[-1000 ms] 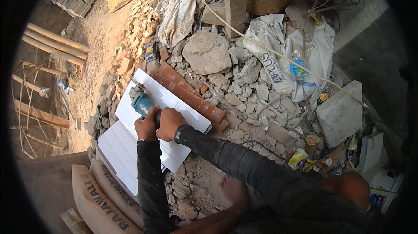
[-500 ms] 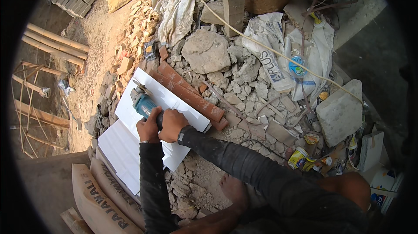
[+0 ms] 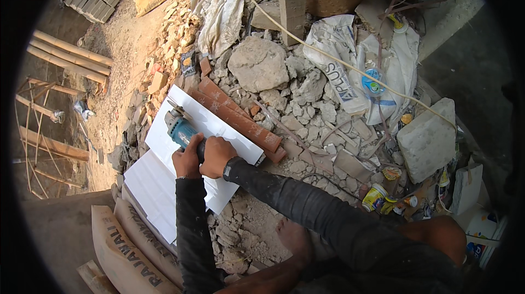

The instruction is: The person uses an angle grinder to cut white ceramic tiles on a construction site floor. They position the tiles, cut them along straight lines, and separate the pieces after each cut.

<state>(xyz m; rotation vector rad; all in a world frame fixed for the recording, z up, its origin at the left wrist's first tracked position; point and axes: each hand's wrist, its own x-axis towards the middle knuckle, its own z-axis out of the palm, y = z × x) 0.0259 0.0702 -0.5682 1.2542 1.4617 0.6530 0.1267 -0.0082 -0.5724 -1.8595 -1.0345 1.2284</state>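
Note:
A teal and black angle grinder [image 3: 182, 131] is gripped by both of my hands over a white tile or board [image 3: 223, 125]. My left hand [image 3: 187, 159] wraps round its body, thumb along the teal casing. Close beside it, my right hand [image 3: 218, 156] is closed round the dark rear end. The grinder's disc [image 3: 180, 110] points away from me, near the white piece's far left edge; whether it touches the surface I cannot tell. Another white sheet-like piece [image 3: 152, 193] lies to the left, below the first.
Reddish-brown planks [image 3: 236, 117] lie just beyond the white piece. Broken concrete [image 3: 258, 64] and rubble spread ahead and to the right. Full brown sacks [image 3: 123, 250] lie at lower left. A pale cord [image 3: 328, 55] runs across the rubble. My bare foot [image 3: 294, 237] rests below.
The view has shifted very slightly. My hands and the angle grinder keep almost the same place on the white piece.

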